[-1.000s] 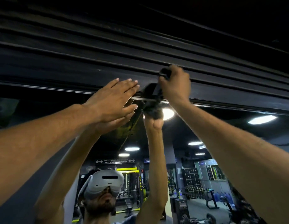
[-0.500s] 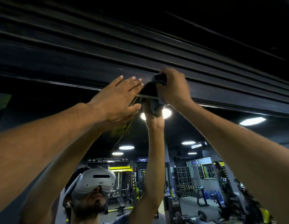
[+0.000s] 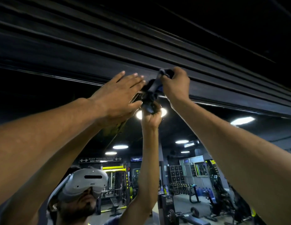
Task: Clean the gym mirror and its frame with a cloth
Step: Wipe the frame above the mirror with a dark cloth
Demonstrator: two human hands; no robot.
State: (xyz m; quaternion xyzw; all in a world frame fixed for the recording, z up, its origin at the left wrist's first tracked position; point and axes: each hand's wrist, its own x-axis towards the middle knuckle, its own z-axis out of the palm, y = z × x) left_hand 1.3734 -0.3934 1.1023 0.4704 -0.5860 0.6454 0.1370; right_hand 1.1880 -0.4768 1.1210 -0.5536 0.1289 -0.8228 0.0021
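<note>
Both arms reach overhead to the mirror's dark top frame (image 3: 222,88). My right hand (image 3: 175,85) grips a dark cloth (image 3: 153,88) and presses it against the frame's lower ledge. My left hand (image 3: 118,95) lies flat with straight fingers on the frame just left of the cloth, fingertips almost touching it. The mirror (image 3: 198,151) below reflects both raised arms, the cloth and a person wearing a white headset.
Dark ribbed slats (image 3: 109,38) run across the wall above the frame. The mirror reflects ceiling lights (image 3: 242,120), weight racks, benches and yellow-trimmed machines in the gym behind me.
My right hand has kept the cloth pressed on the frame's top edge and shifted slightly. My left hand has stayed flat beside it, fingers spreading a little.
</note>
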